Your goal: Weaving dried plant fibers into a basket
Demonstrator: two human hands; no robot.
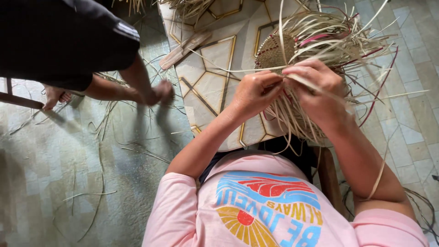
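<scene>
A half-woven straw piece (274,52) with a round woven crown sits on a low patterned table (215,59), loose pale and reddish strands fanning out from it. My left hand (252,93) pinches strands at the edge of the weave. Close beside it, my right hand (315,89) grips a flat pale strand (256,70) that runs leftward across the table. Both hands touch the loose strands, which hang down over the table's near edge.
Another person in a dark shirt bends in at the upper left, one hand (160,93) blurred near the floor. Loose straw strands (91,196) litter the pale tiled floor. A flat wooden stick (185,48) lies on the table. A wooden chair part (327,176) stands by my right arm.
</scene>
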